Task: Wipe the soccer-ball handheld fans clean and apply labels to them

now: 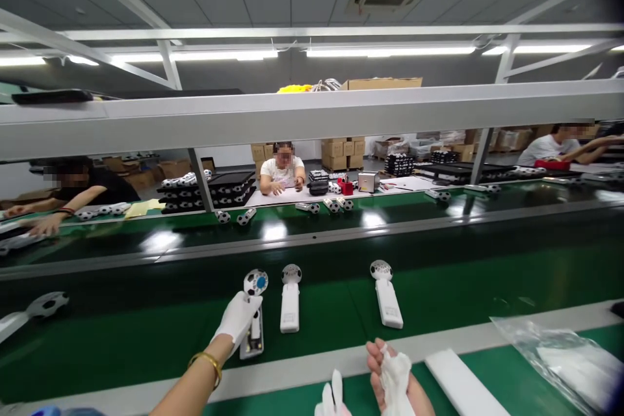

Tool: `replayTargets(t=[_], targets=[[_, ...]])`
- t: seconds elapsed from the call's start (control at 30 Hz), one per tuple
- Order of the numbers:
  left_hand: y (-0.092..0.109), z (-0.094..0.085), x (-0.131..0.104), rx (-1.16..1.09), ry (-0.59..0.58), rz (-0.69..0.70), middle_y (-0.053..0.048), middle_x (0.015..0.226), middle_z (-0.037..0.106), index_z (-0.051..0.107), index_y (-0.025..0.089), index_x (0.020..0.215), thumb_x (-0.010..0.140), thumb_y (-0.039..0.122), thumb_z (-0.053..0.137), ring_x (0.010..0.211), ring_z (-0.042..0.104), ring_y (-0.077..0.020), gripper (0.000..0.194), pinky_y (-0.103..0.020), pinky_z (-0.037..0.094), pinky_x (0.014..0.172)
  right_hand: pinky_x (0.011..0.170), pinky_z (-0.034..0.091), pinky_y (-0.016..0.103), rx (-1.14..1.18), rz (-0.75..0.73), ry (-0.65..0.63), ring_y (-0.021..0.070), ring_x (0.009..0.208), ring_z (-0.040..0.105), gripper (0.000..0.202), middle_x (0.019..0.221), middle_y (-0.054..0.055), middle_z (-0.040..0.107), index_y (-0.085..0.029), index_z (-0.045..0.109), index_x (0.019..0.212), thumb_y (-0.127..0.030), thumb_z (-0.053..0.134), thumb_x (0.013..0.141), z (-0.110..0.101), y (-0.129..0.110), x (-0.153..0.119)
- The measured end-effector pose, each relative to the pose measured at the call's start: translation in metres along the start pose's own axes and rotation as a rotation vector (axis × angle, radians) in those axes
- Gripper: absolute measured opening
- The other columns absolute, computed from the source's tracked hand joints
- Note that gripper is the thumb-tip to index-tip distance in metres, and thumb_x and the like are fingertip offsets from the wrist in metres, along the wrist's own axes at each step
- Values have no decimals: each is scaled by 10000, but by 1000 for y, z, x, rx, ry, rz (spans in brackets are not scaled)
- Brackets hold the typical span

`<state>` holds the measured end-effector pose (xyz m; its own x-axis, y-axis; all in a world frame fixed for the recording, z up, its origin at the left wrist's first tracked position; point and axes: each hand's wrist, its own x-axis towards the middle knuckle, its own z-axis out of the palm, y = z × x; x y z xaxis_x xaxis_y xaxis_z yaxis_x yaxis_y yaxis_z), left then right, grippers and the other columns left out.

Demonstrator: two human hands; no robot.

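Note:
At the bottom edge, my left hand (333, 398) wears a white glove; its visible fingers are apart, with nothing seen between them. Beside it, my right hand (420, 396) is bare and palm up, its fingers slightly curled around a crumpled white glove (396, 378). Beyond my hands, two white handheld devices with football-patterned round heads, one on the left (290, 305) and one on the right (389, 302), lie on the green belt (336, 312).
From the lower left, another person's gloved hand (238, 317) with a gold bracelet touches an opened device (252, 338). A white block (463, 383) and a clear plastic bag (560, 357) lie at right. More people sit across the belt, below a white shelf beam (312, 118).

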<state>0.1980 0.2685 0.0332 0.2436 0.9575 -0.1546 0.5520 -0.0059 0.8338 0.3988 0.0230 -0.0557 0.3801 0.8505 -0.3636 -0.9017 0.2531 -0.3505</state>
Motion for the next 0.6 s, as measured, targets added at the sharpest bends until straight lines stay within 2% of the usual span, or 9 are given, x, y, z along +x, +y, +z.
replayTargets(t=[0.07, 0.1, 0.17, 0.23, 0.27, 0.37, 0.43, 0.5, 0.6], targets=[[0, 3, 13, 127, 76, 57, -157, 886, 628, 544, 97, 924, 806, 272, 484, 857, 622, -294, 219, -398, 465, 757, 605, 554, 221, 9, 33, -51, 129, 702, 684, 134, 831, -5, 727, -218, 689, 825, -215, 712, 693, 1, 6, 5], [1, 7, 15, 175, 107, 107, -184, 1011, 608, 538, 86, 1014, 807, 241, 467, 959, 597, -307, 269, -409, 445, 827, 601, 553, 219, 14, 44, -65, 129, 700, 684, 130, 832, -3, 727, -221, 692, 828, -222, 707, 700, 2, 9, 7], [5, 22, 12, 254, 143, 241, -173, 1309, 447, 454, 98, 1212, 805, 181, 449, 1216, 435, -272, 416, -361, 333, 1004, 589, 548, 216, -11, 54, -67, 128, 694, 683, 116, 833, -2, 726, -231, 692, 835, -230, 690, 718, 5, 13, 8], [10, 44, 5, 318, 133, 339, -113, 1437, 299, 342, 137, 1335, 811, 196, 455, 1329, 271, -218, 539, -293, 220, 1079, 586, 544, 225, -39, 41, -77, 134, 700, 682, 114, 841, 1, 724, -235, 687, 838, -213, 681, 727, 6, 12, 6], [13, 56, 2, 342, 110, 355, -105, 1439, 302, 297, 153, 1368, 815, 244, 473, 1328, 273, -215, 587, -287, 219, 1079, 586, 543, 231, -50, 35, -87, 138, 703, 682, 118, 845, 4, 723, -234, 684, 840, -201, 679, 727, 6, 11, 5], [20, 91, 1, 395, 27, 266, -188, 1274, 483, 190, 124, 1412, 723, 392, 596, 1157, 483, -311, 843, -392, 368, 960, 586, 538, 240, -61, 37, -107, 145, 702, 678, 122, 839, 13, 718, -225, 674, 851, -195, 673, 733, 6, 7, 2], [25, 108, 6, 422, 3, 185, -227, 1171, 539, 141, 88, 1419, 638, 346, 663, 1065, 537, -373, 974, -456, 412, 864, 565, 530, 232, -59, 39, -110, 142, 685, 672, 115, 821, 13, 714, -219, 666, 851, -210, 668, 736, 7, 5, 0], [32, 118, 10, 429, 10, 129, -254, 1165, 528, 107, 72, 1419, 611, 228, 649, 1052, 538, -399, 985, -483, 420, 813, 505, 502, 198, -81, 20, -113, 123, 636, 655, 126, 785, 4, 705, -216, 655, 853, -223, 673, 728, 12, 4, -2], [40, 119, 5, 378, -34, 116, -212, 1077, 585, 214, 62, 1370, 629, 137, 582, 898, 618, -297, 831, -380, 463, 711, 374, 376, 122, -195, -66, -123, 72, 503, 571, 167, 687, -21, 663, -201, 626, 832, -262, 698, 695, 21, 4, -6]])
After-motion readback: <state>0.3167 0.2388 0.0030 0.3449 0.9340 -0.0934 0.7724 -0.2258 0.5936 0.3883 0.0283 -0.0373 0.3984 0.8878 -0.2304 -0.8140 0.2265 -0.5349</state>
